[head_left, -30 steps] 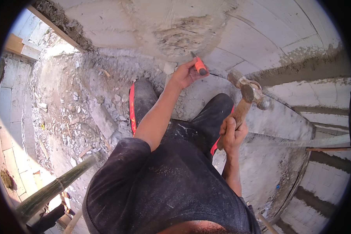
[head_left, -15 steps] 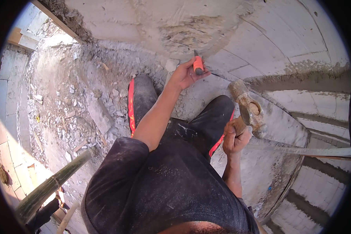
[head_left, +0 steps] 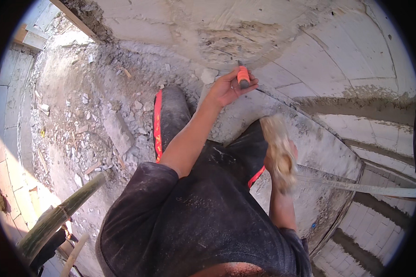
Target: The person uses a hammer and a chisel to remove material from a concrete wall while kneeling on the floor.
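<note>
Orange wrapping covers the grip of a slim dark metal chisel (head_left: 243, 76), which the head view shows in the person's left hand (head_left: 230, 88), beyond the knees. The fingers curl lightly round the wrapping, some half extended, leaving the blunt grey butt bare and facing back toward the body; such a hold probably steers the tool while keeping skin off its end. Its tip points at the lower edge of a rough, chipped hollow (head_left: 238, 41) in the pale plastered wall (head_left: 189, 27); whether it touches cannot be told.

Over the right thigh, the right hand (head_left: 293, 148) is closed around the handle of a heavy, worn hammer with a tan-grey metal head (head_left: 282, 157). The blurred head hides most of the fingers and handle, so the exact grip is unclear. The dark trousers with red side stripes (head_left: 174, 108) show bent knees set apart, likely giving both arms room. Pale stone rubble (head_left: 85, 138) litters the floor at left, near a green bamboo pole (head_left: 62, 214).
</note>
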A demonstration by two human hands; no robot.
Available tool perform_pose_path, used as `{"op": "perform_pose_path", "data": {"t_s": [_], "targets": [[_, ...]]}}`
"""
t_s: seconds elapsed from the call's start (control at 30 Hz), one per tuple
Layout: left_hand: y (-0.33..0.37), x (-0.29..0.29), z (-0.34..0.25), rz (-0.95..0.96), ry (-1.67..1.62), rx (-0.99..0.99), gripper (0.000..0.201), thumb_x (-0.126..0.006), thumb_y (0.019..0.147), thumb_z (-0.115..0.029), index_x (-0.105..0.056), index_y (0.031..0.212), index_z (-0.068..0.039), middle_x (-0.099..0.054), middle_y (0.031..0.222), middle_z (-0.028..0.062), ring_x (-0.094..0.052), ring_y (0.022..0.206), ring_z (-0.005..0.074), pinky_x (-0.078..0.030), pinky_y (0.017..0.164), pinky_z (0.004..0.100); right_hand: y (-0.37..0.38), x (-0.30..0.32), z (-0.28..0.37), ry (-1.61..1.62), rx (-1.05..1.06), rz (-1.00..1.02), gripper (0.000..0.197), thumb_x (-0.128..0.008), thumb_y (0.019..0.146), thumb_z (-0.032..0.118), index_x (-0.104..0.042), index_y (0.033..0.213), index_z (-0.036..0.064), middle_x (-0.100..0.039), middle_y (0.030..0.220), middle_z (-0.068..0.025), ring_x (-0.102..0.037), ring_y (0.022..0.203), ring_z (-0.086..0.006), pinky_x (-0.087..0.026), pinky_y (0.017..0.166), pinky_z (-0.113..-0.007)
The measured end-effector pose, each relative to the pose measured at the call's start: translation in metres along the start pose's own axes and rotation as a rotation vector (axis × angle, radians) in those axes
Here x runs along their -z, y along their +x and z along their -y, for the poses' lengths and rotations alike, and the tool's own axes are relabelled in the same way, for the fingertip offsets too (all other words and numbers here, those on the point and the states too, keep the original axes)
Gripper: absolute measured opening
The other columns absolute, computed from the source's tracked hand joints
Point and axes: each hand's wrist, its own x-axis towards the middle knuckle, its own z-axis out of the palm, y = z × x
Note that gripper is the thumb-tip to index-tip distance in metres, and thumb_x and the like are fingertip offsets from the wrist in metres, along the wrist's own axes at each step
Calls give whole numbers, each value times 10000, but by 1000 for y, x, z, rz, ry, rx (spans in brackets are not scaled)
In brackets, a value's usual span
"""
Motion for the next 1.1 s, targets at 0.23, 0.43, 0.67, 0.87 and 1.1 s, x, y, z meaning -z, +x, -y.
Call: {"op": "perform_pose_path", "data": {"t_s": [0.23,0.43,0.67,0.87,1.1], "targets": [[6,-28,14,-218,75,-15,345,-483,1013,-316,-538,1144,-1,-633,1139,203,-602,1144,333,-468,1027,521,42,2,26,-207,-371,121,139,-573,932,177,-591,921,39,-647,827,-176,-639,765,-373,-477,634,-407],[16,-31,20,-154,1,-36,295,-491,1010,-331,-538,1104,-55,-629,1165,175,-549,1222,319,-435,1045,517,41,-1,33,169,277,-395,274,-520,929,218,-566,781,-8,-525,586,-64,-479,490,-153,-350,467,-306],[21,-26,11,-224,-20,-20,317,-499,1006,-338,-530,1109,-39,-615,1176,191,-564,1195,343,-419,1058,552,34,-3,27,66,-340,-141,219,-523,969,181,-580,827,25,-552,608,-49,-512,515,-154,-385,459,-310],[20,-16,28,-232,-12,-21,332,-521,999,-329,-517,1148,-32,-611,1190,184,-583,1163,316,-421,1056,547,45,-17,53,278,182,-544,231,-512,977,188,-507,812,26,-493,608,-28,-497,519,-132,-422,475,-277],[24,-4,28,-250,69,18,329,-505,1006,-325,-501,1181,-47,-598,1232,184,-580,1178,304,-424,1051,540,32,-32,42,342,-636,-161,261,-533,996,265,-491,862,46,-453,580,-8,-455,471,-81,-389,428,-247]]}}
